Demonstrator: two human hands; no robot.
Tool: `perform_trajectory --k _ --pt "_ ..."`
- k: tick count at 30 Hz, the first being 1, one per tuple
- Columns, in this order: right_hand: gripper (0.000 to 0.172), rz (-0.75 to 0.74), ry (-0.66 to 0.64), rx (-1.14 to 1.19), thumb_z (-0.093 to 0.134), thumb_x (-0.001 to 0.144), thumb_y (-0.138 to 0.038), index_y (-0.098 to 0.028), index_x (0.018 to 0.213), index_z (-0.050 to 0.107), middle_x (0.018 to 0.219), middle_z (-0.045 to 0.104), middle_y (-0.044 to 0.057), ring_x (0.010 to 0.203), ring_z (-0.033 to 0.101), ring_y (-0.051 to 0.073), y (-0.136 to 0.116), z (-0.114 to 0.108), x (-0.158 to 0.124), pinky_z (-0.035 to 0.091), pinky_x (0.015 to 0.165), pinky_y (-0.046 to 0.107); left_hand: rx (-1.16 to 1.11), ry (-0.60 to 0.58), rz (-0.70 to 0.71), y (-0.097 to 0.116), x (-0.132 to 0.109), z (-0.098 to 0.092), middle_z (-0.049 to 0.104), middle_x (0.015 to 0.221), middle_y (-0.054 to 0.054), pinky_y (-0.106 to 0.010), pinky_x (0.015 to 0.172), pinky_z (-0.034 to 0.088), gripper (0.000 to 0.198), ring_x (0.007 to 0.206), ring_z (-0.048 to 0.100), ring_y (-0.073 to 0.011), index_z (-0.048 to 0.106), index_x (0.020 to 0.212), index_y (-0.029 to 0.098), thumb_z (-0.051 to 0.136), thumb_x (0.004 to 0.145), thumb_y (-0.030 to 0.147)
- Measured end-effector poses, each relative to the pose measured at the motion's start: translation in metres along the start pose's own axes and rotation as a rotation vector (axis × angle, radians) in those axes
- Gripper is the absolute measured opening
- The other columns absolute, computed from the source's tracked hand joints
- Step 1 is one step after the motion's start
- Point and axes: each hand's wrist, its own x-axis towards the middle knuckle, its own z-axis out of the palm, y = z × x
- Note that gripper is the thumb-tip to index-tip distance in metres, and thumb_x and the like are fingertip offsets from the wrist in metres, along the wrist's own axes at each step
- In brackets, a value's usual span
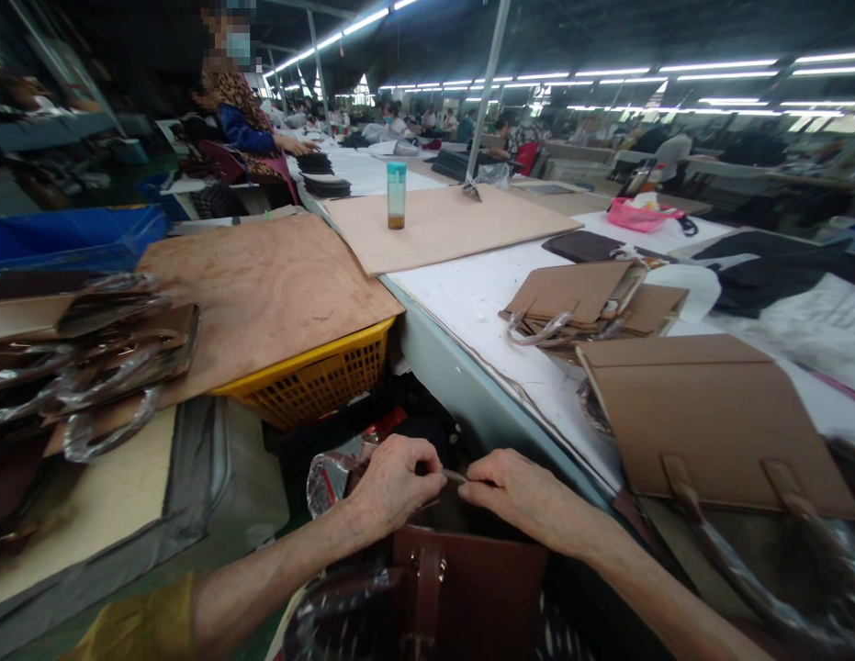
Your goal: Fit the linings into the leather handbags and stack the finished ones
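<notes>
A dark reddish-brown handbag lies in front of me at the bottom of the view, its strap with metal fittings facing up. Over its far edge my left hand and my right hand face each other, thumbs and fingers pinched. A thin, light strip spans the short gap between the fingertips, one end in each hand. What the strip belongs to is hard to make out. Plastic-wrapped handles show just left of my left hand.
Tan handbags lie on the white table at right. More wrapped bags are piled at left beside a plywood board on a yellow crate. A bottle stands farther back; a person works at far left.
</notes>
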Motion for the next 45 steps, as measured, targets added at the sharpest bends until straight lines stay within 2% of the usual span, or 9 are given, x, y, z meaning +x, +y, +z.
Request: perform_trajectory --k 7,13,16,20,24,26,33,38,45 --pt "0.018 -0.001 0.041 -0.068 0.051 0.078 -0.023 -0.018 0.063 0.060 0.058 0.050 -0.003 0.057 0.045 0.011 -0.003 0.012 0.012 0.027 0.052 0.022 0.038 -0.008 -0.033 0.005 0.000 0.000 0.063 0.063 0.002 -0.024 0.061 0.030 0.014 0.069 0.053 -0.0146 0.065 0.061 0.017 0.052 0.066 0.018" --pt "0.019 0.019 0.069 -0.080 0.053 0.077 -0.024 -0.019 0.062 0.062 0.059 0.051 -0.001 0.064 0.048 0.013 -0.001 0.014 0.014 0.028 0.056 0.023 -0.037 0.021 0.073 -0.003 -0.004 -0.004 0.057 0.063 0.005 -0.022 0.058 0.031 0.001 0.063 0.050 -0.0114 0.054 0.066 0.018 0.054 0.065 0.018" --pt "0.020 0.030 0.060 -0.070 0.053 0.077 -0.025 -0.019 0.060 0.061 0.056 0.048 -0.003 0.061 0.046 0.012 -0.001 0.012 0.012 0.026 0.054 0.022 -0.031 0.011 0.146 -0.008 -0.007 -0.013 0.056 0.071 0.005 -0.022 0.059 0.033 0.013 0.067 0.050 -0.0117 0.051 0.078 0.019 0.053 0.065 0.016" --pt "0.022 0.016 0.068 -0.039 0.053 0.077 -0.025 -0.018 0.056 0.056 0.054 0.044 -0.004 0.058 0.044 0.011 0.000 0.012 0.009 0.025 0.053 0.022 0.057 -0.050 0.121 -0.015 -0.006 -0.035 0.058 0.085 0.002 -0.024 0.068 0.036 0.035 0.078 0.051 -0.0161 0.053 0.097 0.021 0.057 0.062 0.018" --pt "0.024 -0.008 0.072 -0.002 0.051 0.077 -0.024 -0.018 0.053 0.051 0.056 0.045 -0.004 0.063 0.046 0.012 0.002 0.013 0.007 0.026 0.056 0.022 -0.178 -0.292 0.047 -0.024 0.001 -0.051 0.059 0.077 0.001 -0.022 0.063 0.038 0.023 0.072 0.051 -0.0151 0.060 0.086 0.016 0.058 0.067 0.028" --pt "0.025 -0.016 0.071 0.021 0.049 0.078 -0.025 -0.018 0.054 0.050 0.058 0.047 -0.004 0.065 0.047 0.012 0.002 0.013 0.007 0.027 0.057 0.022 -0.276 -0.345 0.022 -0.028 0.004 -0.053 0.057 0.073 0.001 -0.020 0.059 0.037 0.024 0.067 0.049 -0.0132 0.062 0.084 0.014 0.053 0.072 0.032" --pt "0.028 0.005 0.045 0.051 0.048 0.077 -0.026 -0.018 0.052 0.041 0.056 0.042 -0.004 0.061 0.044 0.011 -0.004 0.010 0.007 0.025 0.056 0.023 -0.150 -0.299 -0.005 -0.036 0.010 -0.043 0.041 0.053 0.004 -0.020 0.045 0.026 0.033 0.050 0.034 -0.0093 0.065 0.068 0.012 0.046 0.076 0.038" --pt "0.029 -0.001 0.044 0.031 0.048 0.077 -0.025 -0.018 0.051 0.038 0.054 0.038 -0.005 0.059 0.041 0.011 -0.004 0.012 0.004 0.023 0.055 0.023 -0.113 -0.331 -0.030 -0.032 0.015 -0.045 0.045 0.053 0.004 -0.020 0.043 0.024 0.030 0.050 0.037 -0.0097 0.066 0.069 0.013 0.046 0.073 0.034" --pt "0.027 -0.039 0.104 -0.043 0.049 0.079 -0.024 -0.018 0.053 0.043 0.059 0.050 -0.003 0.065 0.047 0.014 0.001 0.021 0.003 0.027 0.062 0.025 -0.148 -0.422 0.003 -0.040 0.026 -0.044 0.052 0.058 0.003 -0.019 0.048 0.029 0.025 0.055 0.041 -0.0104 0.069 0.076 0.014 0.052 0.068 0.030"
